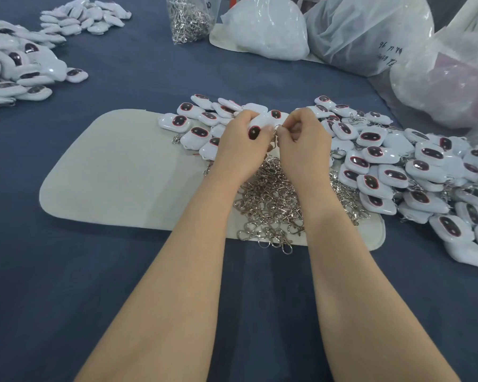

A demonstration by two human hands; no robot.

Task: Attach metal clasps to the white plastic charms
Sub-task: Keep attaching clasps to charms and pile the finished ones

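Observation:
My left hand grips a white plastic charm with a dark oval face, held above the table's middle. My right hand pinches a small metal clasp right at the charm's edge; part of the clasp hangs down between my hands. Beneath my wrists lies a heap of loose metal clasps on a pale cloth mat. A big pile of white charms spreads from behind my hands out to the right.
More white charms lie in two piles at the far left and back left. A clear bag of clasps and several large plastic bags stand at the back right. A dark blue cloth covers the table.

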